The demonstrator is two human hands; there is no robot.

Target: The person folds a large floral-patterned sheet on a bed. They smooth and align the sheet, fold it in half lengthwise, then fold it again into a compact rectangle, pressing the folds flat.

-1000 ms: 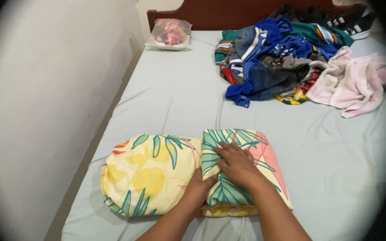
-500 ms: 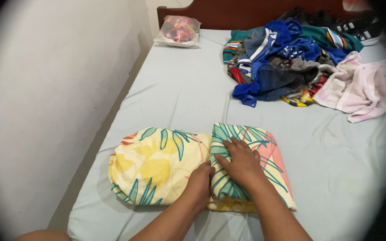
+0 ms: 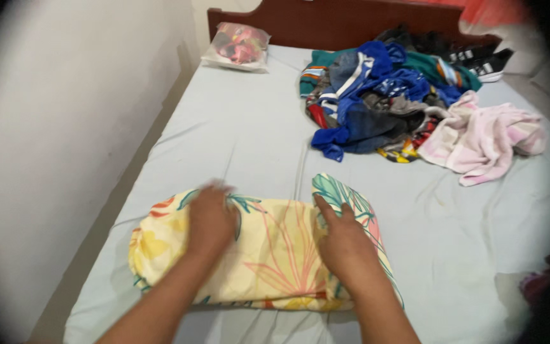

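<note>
A folded yellow cloth with green leaf and pink prints (image 3: 268, 255) lies on the pale blue bed sheet (image 3: 243, 134) near the front edge. My left hand (image 3: 210, 220) rests flat on its left half, fingers spread and blurred by motion. My right hand (image 3: 345, 245) presses down on the right part, beside a raised green-leafed fold (image 3: 342, 197). Neither hand grips anything.
A heap of mixed clothes (image 3: 377, 95), mostly blue, lies at the back right, with a pink towel (image 3: 485, 137) beside it. A clear plastic bag with pink items (image 3: 237, 46) sits by the dark wooden headboard (image 3: 326, 22). A white wall (image 3: 58, 127) runs along the left.
My left hand slid out from under the right fold and moved left onto the cloth's top. The right fold has flattened and spread, and the view shifted slightly.
</note>
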